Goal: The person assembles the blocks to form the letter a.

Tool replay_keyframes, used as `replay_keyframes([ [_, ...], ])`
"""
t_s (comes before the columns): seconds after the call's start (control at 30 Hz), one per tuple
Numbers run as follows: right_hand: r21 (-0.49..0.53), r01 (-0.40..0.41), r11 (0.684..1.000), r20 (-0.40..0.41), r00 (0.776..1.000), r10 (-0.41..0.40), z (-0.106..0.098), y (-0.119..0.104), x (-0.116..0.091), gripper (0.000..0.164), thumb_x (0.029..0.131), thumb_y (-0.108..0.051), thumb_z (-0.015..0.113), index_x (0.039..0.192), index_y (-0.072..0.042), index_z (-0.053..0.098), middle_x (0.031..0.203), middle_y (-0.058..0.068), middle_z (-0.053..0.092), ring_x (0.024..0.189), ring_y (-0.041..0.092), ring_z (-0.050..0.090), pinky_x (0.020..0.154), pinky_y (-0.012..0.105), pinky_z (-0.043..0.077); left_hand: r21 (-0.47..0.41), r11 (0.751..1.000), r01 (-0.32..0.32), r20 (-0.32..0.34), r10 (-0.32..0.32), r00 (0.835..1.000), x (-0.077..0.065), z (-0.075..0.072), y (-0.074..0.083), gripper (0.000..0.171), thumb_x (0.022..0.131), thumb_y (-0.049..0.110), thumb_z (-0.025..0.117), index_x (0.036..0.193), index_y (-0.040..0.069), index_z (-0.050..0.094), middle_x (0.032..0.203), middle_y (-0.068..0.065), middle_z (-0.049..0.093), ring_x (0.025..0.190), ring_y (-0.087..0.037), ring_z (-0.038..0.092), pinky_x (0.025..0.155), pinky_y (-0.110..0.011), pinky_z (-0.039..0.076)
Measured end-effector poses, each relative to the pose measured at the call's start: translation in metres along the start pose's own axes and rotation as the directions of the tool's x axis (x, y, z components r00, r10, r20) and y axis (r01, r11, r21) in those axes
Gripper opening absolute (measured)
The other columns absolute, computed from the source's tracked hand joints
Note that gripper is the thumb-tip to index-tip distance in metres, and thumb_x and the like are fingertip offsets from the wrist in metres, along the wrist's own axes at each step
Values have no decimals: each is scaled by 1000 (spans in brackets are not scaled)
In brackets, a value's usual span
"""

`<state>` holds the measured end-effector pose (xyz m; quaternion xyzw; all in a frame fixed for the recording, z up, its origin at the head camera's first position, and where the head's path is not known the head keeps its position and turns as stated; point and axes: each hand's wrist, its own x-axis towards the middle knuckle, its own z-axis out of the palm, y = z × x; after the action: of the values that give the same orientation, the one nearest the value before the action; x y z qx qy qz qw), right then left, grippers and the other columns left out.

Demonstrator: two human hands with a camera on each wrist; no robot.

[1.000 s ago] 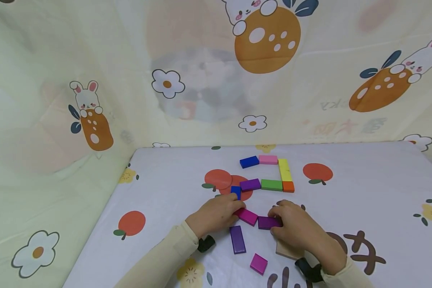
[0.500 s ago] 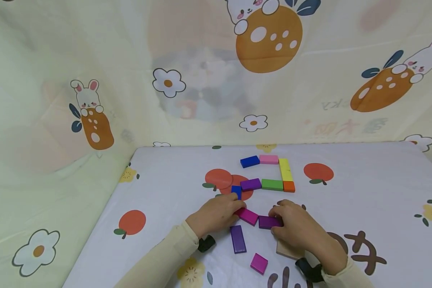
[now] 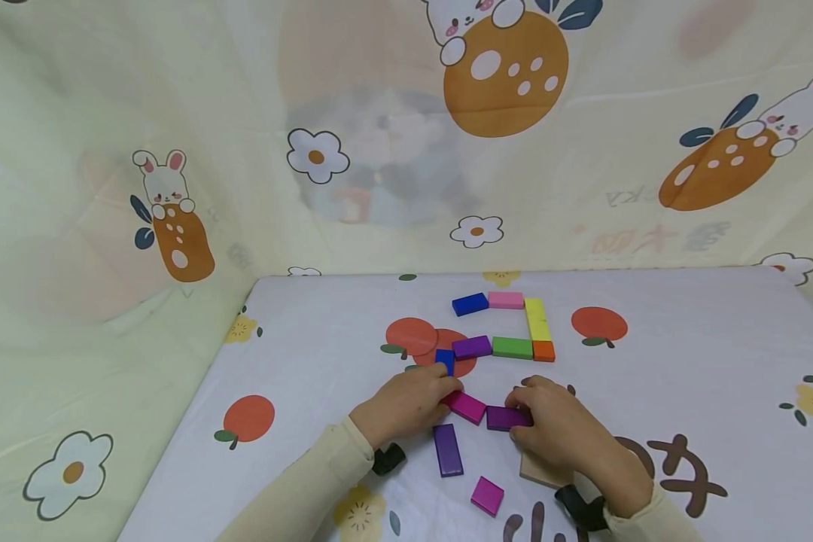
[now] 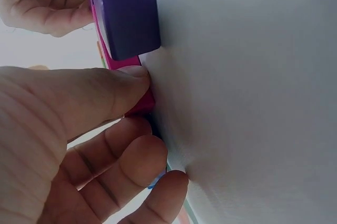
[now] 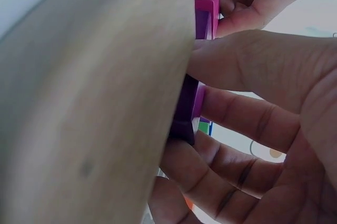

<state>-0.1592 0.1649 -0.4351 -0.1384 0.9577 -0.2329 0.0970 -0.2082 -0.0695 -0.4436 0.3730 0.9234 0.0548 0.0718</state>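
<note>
A: What's obscured?
B: Left hand (image 3: 406,406) covers the left end of the long magenta block (image 3: 466,408), pinched between thumb and fingers. Right hand (image 3: 558,421) hides the right end of the held purple block (image 3: 506,418), gripped likewise. Both blocks lie end to end on the white cloth (image 3: 325,339); contact there unclear.
A: Others partly covered?
B: Near blue block (image 3: 444,361), lower end behind left fingertips; can't tell if they touch it. Tan block (image 3: 540,471), partly under the right hand. Right wrist view: big blurred brownish surface at left, hard to identify. Both sleeves run off the bottom edge in the head view.
A: Count?
B: Twelve blocks visible. Three purple: the held one, one in the far row (image 3: 472,348), a dark one (image 3: 448,450) below the left hand. Two blue, the second at the far end (image 3: 470,304). Two magenta, the smaller (image 3: 487,496) lying nearest the person. Singles: pink (image 3: 506,300), yellow (image 3: 536,320), orange (image 3: 543,351), green (image 3: 512,348), tan.
</note>
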Motion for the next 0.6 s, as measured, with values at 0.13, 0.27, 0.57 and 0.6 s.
replay_keyframes([
  [0.13,-3,6,1000,-1,1000,-6,0,0,0,24,82,-12,86,104,-9,78,103,5,69,95,20,62,90,48,58,-2,1000,8,6,-8,1000,0,0,0,28,99,21,74,126,19,73,94,4,57,78,-7,52,69,-16,45],
  [0.27,-2,0,1000,5,1000,0,0,0,0,25,82,-13,86,105,-9,78,104,6,69,95,20,62,90,48,58,-5,1000,9,12,-9,1000,0,0,1,29,99,21,74,127,19,73,95,4,57,78,-7,52,70,-16,45],
  [0.57,5,-11,1000,-1,1000,11,0,0,0,25,82,-13,86,105,-9,78,107,8,68,95,21,63,89,48,58,-5,1000,1,7,-1,1000,0,-1,0,30,98,21,74,128,18,73,95,4,57,79,-7,52,70,-16,45],
  [0.6,7,-10,1000,-1,1000,10,0,0,0,25,82,-12,86,105,-9,78,107,8,68,95,21,63,89,48,58,-5,1000,3,8,-3,1000,0,-1,0,30,98,21,74,128,18,73,95,4,57,79,-7,52,70,-16,45],
])
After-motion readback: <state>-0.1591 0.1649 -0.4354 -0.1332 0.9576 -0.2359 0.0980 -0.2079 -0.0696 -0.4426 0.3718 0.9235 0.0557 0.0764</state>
